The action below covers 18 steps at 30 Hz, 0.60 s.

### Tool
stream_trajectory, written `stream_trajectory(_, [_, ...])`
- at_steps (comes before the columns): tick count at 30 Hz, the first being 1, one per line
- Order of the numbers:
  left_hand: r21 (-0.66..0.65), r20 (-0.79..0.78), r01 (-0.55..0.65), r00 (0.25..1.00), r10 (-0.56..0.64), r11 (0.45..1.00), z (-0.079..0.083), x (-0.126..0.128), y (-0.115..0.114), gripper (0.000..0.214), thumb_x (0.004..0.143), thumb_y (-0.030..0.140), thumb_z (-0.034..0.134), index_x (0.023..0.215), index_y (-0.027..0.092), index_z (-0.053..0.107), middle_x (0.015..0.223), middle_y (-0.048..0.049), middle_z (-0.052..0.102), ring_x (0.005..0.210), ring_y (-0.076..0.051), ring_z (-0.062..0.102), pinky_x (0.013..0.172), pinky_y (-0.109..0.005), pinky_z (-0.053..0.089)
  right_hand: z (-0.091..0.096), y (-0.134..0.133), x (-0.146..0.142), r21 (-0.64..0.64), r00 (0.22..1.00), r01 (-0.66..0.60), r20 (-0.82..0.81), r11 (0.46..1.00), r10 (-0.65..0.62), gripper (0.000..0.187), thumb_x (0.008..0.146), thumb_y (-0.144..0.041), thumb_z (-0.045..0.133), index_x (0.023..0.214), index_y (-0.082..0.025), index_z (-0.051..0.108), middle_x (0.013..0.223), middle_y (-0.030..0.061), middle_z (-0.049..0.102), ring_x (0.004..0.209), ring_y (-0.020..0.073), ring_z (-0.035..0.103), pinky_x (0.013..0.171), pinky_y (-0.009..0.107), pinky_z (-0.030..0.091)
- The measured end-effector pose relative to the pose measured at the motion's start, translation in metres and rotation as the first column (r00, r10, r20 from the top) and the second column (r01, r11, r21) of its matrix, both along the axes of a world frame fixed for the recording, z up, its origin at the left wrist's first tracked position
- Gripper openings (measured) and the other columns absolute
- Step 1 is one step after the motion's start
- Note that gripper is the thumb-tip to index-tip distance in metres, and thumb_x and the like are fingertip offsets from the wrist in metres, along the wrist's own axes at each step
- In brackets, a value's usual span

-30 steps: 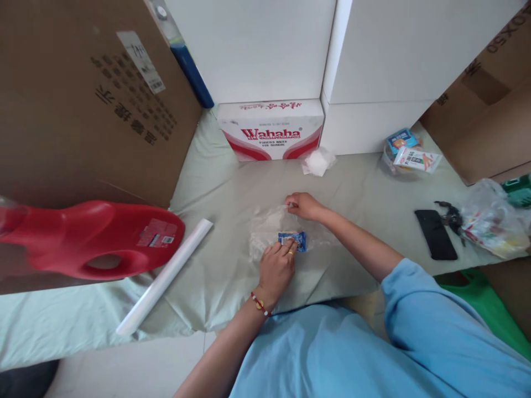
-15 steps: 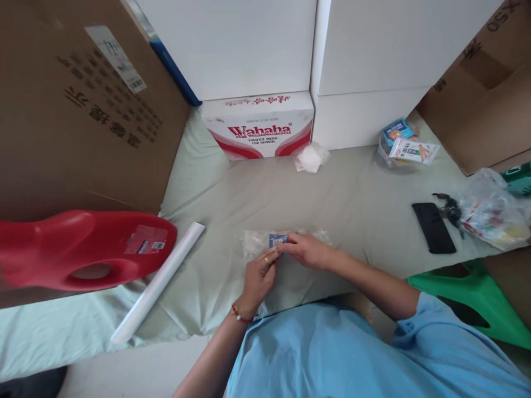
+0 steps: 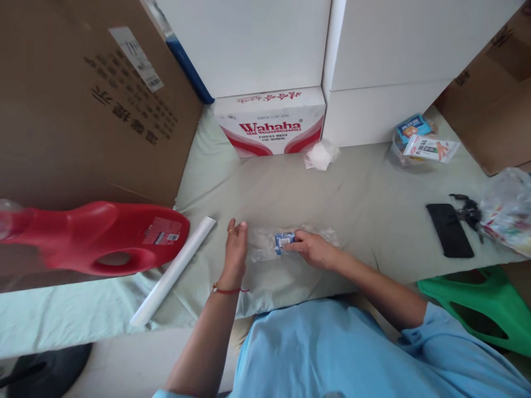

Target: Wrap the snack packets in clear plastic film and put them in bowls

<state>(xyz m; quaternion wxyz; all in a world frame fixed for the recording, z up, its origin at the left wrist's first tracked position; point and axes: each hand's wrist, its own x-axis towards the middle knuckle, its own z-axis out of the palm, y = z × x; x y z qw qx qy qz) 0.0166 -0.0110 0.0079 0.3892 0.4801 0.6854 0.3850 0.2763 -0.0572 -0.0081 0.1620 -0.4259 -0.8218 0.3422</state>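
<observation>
A crinkled clear plastic bag (image 3: 263, 243) lies flat on the green cloth in front of me. On it is a small blue packet (image 3: 284, 242) with a white printed patch; whether it is loose or part of the bag, I cannot tell. The fingers of my right hand (image 3: 313, 249) pinch this packet at its right side, covering part of it and of the bag. My left hand (image 3: 236, 246) is upright just past the bag's left end, fingers extended and holding nothing.
A red jug (image 3: 120, 237) and a white tube (image 3: 174, 271) lie to the left. Behind stand a Wahaha carton (image 3: 271, 130) and crumpled tissue (image 3: 321, 155). On the right are a tub of snacks (image 3: 415, 143), a black phone (image 3: 450, 229), keys (image 3: 470, 213) and a green stool (image 3: 481, 304).
My left hand has let go and moved left, away from the blue packet. My right hand stays at the packet. The whole view has shifted slightly.
</observation>
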Motion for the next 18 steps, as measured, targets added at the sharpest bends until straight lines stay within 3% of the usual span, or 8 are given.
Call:
stream_trajectory(4, [-0.129,0.012,0.116,0.993,-0.116,0.985,0.006,0.013,0.007,0.098,0.081,0.048,0.082,0.160,0.019,0.033,0.144,-0.0191,0.063,0.134,-0.030,0.061,0.111,-0.046,0.049,0.002,-0.003,0.001,0.000,0.999,0.031,0.013,1.000,-0.031,0.036,0.106,-0.020,0.048,0.128,-0.028,0.075,0.105,0.0057,0.062,0.090,0.0184,0.053,0.080,0.027,0.043])
stream_trajectory(7, [0.066,-0.133,-0.027,0.990,0.035,0.997,0.016,0.010,-0.008,0.060,0.085,0.036,0.074,0.140,0.019,0.055,0.125,-0.0134,0.071,0.111,-0.025,0.068,0.096,-0.041,0.054,0.008,-0.005,0.002,0.002,0.999,0.036,0.022,0.999,-0.036,0.039,0.104,-0.017,0.048,0.131,-0.027,0.074,0.109,0.0065,0.062,0.091,0.0184,0.055,0.081,0.027,0.044])
stream_trajectory(9, [0.354,-0.289,-0.077,0.939,0.187,0.932,0.023,0.003,-0.031,0.023,0.089,0.026,0.061,0.111,0.020,0.066,0.104,-0.0078,0.072,0.094,-0.021,0.067,0.089,-0.039,0.053,0.011,-0.005,0.003,-0.007,0.999,0.046,-0.003,0.999,-0.046,0.041,0.103,-0.014,0.047,0.134,-0.027,0.072,0.111,0.0070,0.062,0.093,0.0187,0.057,0.083,0.027,0.046])
stream_trajectory(10, [0.481,-0.367,0.008,0.910,0.193,0.877,0.025,0.000,-0.044,0.012,0.089,0.021,0.058,0.098,0.021,0.066,0.094,-0.0057,0.071,0.089,-0.021,0.065,0.088,-0.038,0.053,0.013,-0.005,0.003,-0.014,0.998,0.053,-0.020,0.998,-0.054,0.042,0.102,-0.014,0.047,0.135,-0.027,0.071,0.112,0.0073,0.062,0.095,0.0189,0.058,0.083,0.027,0.047])
stream_trajectory(11, [0.543,-0.449,0.207,0.891,0.072,0.814,0.026,-0.001,-0.058,0.010,0.088,0.017,0.057,0.089,0.023,0.065,0.085,-0.0038,0.070,0.084,-0.020,0.065,0.085,-0.037,0.052,0.014,-0.005,0.004,-0.020,0.997,0.061,-0.037,0.998,-0.062,0.042,0.102,-0.013,0.047,0.136,-0.026,0.069,0.113,0.0077,0.062,0.096,0.0192,0.059,0.084,0.028,0.048])
stream_trajectory(14, [0.429,-0.649,0.678,0.691,-0.319,0.596,0.023,0.009,-0.092,0.029,0.090,0.011,0.053,0.109,0.025,0.070,0.102,-0.0065,0.078,0.094,-0.021,0.069,0.087,-0.037,0.054,0.016,-0.004,0.005,-0.025,0.992,0.084,-0.089,0.996,-0.086,0.042,0.103,-0.016,0.048,0.140,-0.023,0.064,0.115,0.0101,0.063,0.097,0.0208,0.061,0.088,0.031,0.051])
stream_trajectory(16, [0.304,-0.723,0.755,0.580,-0.376,0.581,0.015,0.025,-0.101,0.044,0.093,0.010,0.050,0.132,0.024,0.066,0.127,-0.0101,0.077,0.101,-0.022,0.070,0.089,-0.038,0.054,0.016,-0.002,0.006,-0.017,0.988,0.088,-0.124,0.996,-0.089,0.041,0.104,-0.017,0.048,0.142,-0.020,0.062,0.115,0.0123,0.064,0.101,0.0224,0.061,0.092,0.035,0.052])
stream_trajectory(18, [0.204,-0.765,0.741,0.529,-0.368,0.640,0.006,0.040,-0.102,0.052,0.095,0.011,0.049,0.144,0.023,0.061,0.140,-0.0112,0.071,0.100,-0.024,0.069,0.088,-0.040,0.054,0.018,0.001,0.006,-0.007,0.986,0.082,-0.142,0.997,-0.082,0.040,0.105,-0.018,0.048,0.143,-0.019,0.060,0.114,0.0131,0.065,0.103,0.0232,0.062,0.094,0.037,0.052])
